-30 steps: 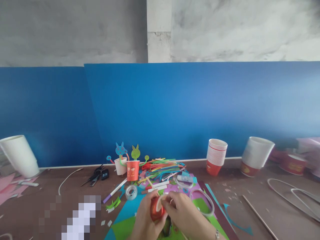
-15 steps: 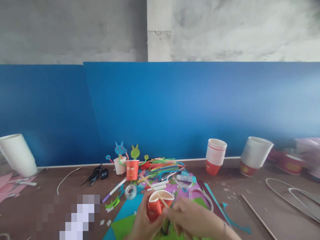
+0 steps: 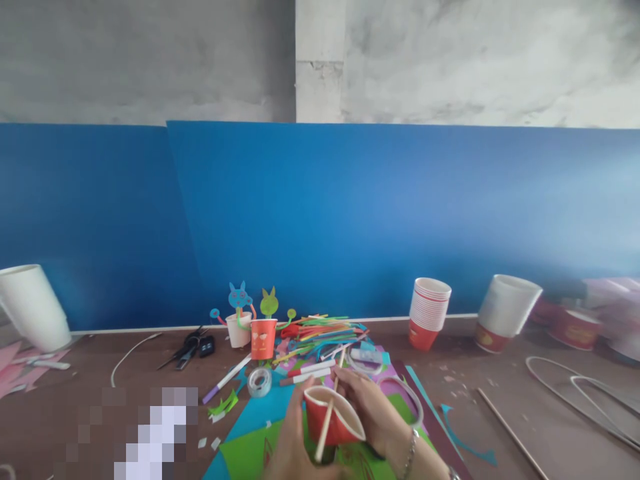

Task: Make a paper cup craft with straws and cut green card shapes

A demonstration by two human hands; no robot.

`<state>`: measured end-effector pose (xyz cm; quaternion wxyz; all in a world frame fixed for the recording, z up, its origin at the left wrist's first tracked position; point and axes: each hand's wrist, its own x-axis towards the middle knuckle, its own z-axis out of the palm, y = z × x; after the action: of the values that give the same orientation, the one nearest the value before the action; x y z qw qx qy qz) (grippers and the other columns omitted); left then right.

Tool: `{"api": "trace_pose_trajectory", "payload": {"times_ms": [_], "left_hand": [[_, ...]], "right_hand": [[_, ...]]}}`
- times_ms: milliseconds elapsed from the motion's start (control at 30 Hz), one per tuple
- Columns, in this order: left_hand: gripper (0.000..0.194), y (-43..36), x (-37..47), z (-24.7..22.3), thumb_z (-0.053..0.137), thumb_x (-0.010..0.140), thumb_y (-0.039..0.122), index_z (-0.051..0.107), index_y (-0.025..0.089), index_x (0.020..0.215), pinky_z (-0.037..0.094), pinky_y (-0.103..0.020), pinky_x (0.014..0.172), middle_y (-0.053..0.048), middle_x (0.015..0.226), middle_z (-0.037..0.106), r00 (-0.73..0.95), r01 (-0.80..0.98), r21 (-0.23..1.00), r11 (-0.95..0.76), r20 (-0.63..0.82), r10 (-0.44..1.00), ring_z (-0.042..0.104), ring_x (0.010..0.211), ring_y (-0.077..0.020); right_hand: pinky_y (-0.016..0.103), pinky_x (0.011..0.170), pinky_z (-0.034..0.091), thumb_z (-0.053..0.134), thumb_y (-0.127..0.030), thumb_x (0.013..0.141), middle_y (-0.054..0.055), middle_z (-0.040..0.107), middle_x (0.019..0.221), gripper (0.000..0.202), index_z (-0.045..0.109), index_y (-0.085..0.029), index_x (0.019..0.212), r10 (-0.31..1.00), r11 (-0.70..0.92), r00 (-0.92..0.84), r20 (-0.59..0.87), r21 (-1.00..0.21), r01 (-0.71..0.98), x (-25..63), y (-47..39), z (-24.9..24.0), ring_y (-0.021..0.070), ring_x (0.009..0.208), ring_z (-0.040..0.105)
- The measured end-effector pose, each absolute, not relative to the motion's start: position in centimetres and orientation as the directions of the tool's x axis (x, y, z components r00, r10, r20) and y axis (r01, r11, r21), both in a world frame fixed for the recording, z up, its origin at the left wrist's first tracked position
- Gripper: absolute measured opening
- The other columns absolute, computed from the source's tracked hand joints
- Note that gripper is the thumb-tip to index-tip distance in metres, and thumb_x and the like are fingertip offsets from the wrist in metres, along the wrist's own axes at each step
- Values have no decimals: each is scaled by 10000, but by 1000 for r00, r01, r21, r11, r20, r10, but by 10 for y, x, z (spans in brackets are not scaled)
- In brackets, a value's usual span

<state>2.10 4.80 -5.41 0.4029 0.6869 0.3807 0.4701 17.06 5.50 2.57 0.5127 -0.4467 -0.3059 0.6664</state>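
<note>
A red paper cup (image 3: pixel 330 427), squeezed so its mouth is narrowed, is in my left hand (image 3: pixel 293 443), whose fingers close around its left side and lower front. A thin pale wooden stick (image 3: pixel 325 427) lies slanted across the cup's mouth, its near end pointing toward me. My right hand (image 3: pixel 373 407) is behind and to the right of the cup, with its fingers closed on the stick's far part. Whether the stick pierces the cup wall is unclear. Green paper (image 3: pixel 245 453) with drawn red outlines lies beneath my hands.
Two decorated cups with animal heads, one red (image 3: pixel 263 340) and one white (image 3: pixel 239 331), stand behind. Nearby are a tape roll (image 3: pixel 260 383), markers (image 3: pixel 227 379) and colourful pipe cleaners (image 3: pixel 325 337). Stacked cups (image 3: pixel 430 310) stand at right; another stick (image 3: pixel 510 430) lies there.
The stick has swung round: its free end pointed away to the left, and now one end points toward me. My right hand has moved from the cup's near right to behind it.
</note>
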Motion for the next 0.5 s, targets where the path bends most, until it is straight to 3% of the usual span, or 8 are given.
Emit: {"api": "trace_pose_trajectory", "payload": {"times_ms": [100,200,267,400,500], "left_hand": [[974,50,24,-57,788,496,296,302,216,1337,435,-526,979,-140,1237,558,92,203,887,-415,405,910,539,1144,-365],[793,47,28,-51,727,589,262,352,264,1288,517,-463,890,-78,1106,630,85,181,881,-438,430,899,614,1023,-314],[780,44,29,-46,708,583,232,358,246,1280,521,-443,888,-87,1116,626,54,186,872,-452,450,891,608,1037,-318],[750,40,26,-45,638,637,256,323,154,1311,473,-445,948,-160,1183,570,-73,236,857,-457,485,872,574,1092,-327],[725,40,23,-48,612,660,277,327,139,1313,462,-451,956,-161,1151,570,-91,251,830,-499,534,841,573,1087,-325]], "right_hand": [[179,437,276,724,-434,658,-65,505,498,340,517,-166,634,961,-265,-56,-269,-850,-456,168,53,29,54,412,389],[179,417,242,707,-462,677,-46,531,497,359,520,-159,626,964,-264,-104,-243,-870,-417,166,52,29,53,397,388],[179,412,234,693,-478,690,-34,554,511,362,529,-158,651,971,-239,-80,-226,-885,-400,168,54,29,53,395,386],[186,408,242,690,-496,686,-24,580,549,368,534,-163,690,980,-77,147,-132,-940,-332,189,63,38,57,402,388],[200,395,257,654,-501,711,-45,525,513,352,509,-184,666,928,103,373,9,-967,-233,217,69,53,73,404,386]]}}
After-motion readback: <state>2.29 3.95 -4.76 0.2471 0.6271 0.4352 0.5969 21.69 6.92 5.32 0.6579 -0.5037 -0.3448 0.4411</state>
